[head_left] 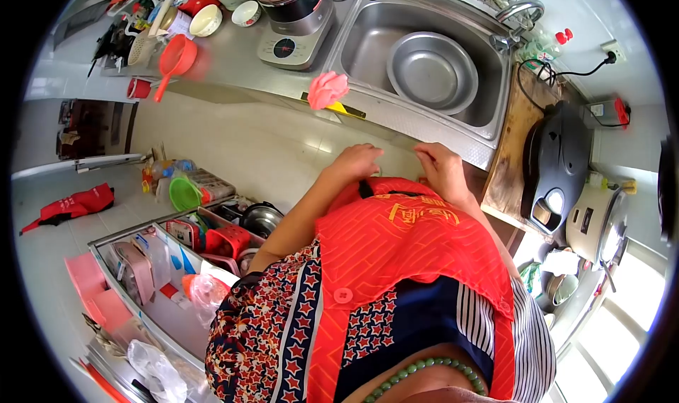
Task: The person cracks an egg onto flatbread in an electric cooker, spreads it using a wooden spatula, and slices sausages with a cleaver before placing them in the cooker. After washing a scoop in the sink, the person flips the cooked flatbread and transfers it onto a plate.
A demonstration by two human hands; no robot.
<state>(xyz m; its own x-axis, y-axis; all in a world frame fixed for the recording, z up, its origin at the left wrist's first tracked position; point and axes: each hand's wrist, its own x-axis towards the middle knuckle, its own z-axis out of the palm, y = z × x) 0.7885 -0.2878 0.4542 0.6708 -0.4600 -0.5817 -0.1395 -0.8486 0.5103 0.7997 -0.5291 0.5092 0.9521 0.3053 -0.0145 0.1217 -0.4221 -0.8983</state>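
My left hand (357, 160) is closed in front of my waist, its fingers curled together near the top edge of the red apron (410, 240). A short way to the right, my right hand (440, 168) is also closed, with its fingers bent inward. The two hands are apart, and anything small between their fingers cannot be made out. Beyond them, a pink cloth (327, 90) lies at the counter's front edge, and a metal basin (433, 72) sits in the steel sink (368, 53).
A blender (297, 39), bowls (206, 21) and a red ladle (177, 56) are on the counter at the left. A black appliance (559, 166) and a rice cooker (594, 223) stand at the right. An open drawer (163, 304) with containers is at the lower left.
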